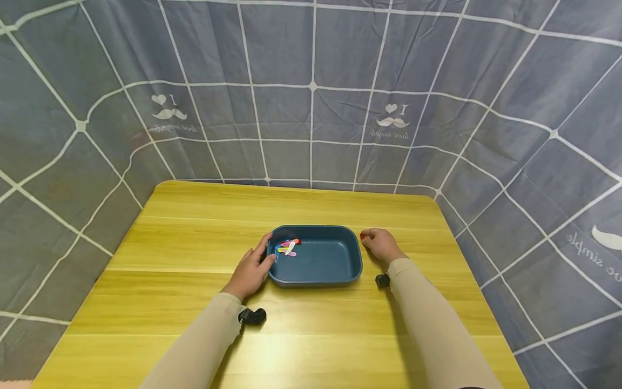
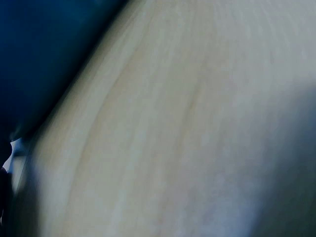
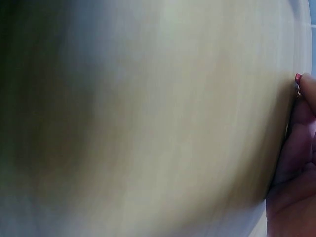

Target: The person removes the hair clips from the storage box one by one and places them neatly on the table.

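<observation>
A dark blue tray sits in the middle of the yellow wooden table. Several coloured clips lie in its left end. My left hand rests against the tray's left rim, fingers fairly straight. My right hand lies just right of the tray, fingers curled, pinching a small red piece. That red piece shows at a fingertip in the blurred right wrist view. The left wrist view is a blur of table and the tray's dark edge.
Grey curtain with a white grid pattern encloses the table on three sides. Small black wrist mounts sit under both sleeves.
</observation>
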`<state>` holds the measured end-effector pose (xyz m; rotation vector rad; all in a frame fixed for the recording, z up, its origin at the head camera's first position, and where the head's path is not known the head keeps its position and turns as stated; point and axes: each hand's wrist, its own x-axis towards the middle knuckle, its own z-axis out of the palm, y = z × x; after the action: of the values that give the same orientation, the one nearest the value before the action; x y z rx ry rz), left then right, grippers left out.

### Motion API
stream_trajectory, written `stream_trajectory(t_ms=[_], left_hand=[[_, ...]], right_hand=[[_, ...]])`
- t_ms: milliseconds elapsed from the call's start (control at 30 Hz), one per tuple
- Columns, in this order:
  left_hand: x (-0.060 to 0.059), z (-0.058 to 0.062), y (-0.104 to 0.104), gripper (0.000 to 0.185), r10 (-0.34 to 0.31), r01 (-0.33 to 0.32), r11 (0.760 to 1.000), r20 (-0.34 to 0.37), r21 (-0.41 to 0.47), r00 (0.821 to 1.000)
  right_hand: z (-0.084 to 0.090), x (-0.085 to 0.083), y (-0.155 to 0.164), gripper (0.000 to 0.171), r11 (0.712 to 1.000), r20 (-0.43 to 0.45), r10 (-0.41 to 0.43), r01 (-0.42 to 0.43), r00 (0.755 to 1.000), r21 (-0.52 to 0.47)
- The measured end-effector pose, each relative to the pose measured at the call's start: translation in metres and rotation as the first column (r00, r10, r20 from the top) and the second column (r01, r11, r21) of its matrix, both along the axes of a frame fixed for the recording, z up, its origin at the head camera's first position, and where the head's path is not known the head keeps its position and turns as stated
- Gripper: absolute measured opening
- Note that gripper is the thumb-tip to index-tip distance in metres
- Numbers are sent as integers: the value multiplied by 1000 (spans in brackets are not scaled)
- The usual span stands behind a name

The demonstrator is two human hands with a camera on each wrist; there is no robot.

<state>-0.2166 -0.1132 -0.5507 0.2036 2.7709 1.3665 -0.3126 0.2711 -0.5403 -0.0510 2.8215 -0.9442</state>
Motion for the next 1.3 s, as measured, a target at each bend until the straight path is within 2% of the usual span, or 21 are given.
stream_trajectory(t_ms=[200, 400, 600, 700, 867, 1067, 1300], left_hand=[[0, 1, 1, 55, 3, -3, 1000, -4, 3, 1000], [1, 2, 0, 55, 12, -12, 1000, 8, -9, 1000], [1, 1, 0, 55, 13, -13, 1000, 7, -12, 1000], [1, 2, 0, 55, 7, -7, 1000, 4, -12, 1000], [0, 2, 0, 55, 1, -1, 1000, -3, -4, 1000], [1, 3, 0, 55, -10, 10, 1000, -10, -2, 1000], [0, 1, -1, 56, -3, 3, 1000, -8, 4, 1000]], right_hand=[[3, 0, 0, 32, 1000, -12, 22, -22, 1000, 13], [-1, 0, 3, 32, 998, -45, 48, -46, 998, 32], [1, 1, 7, 35, 999, 7, 28, -28, 1000, -43], [10, 1, 8, 36, 997, 11, -1, 2, 1000, -82], [30, -4, 7, 39, 991, -43, -43, 37, 998, -132], [63, -7, -10, 41, 984, -97, 21, -37, 995, -173], [95, -4, -46, 43, 975, -99, 157, -170, 983, -142]])
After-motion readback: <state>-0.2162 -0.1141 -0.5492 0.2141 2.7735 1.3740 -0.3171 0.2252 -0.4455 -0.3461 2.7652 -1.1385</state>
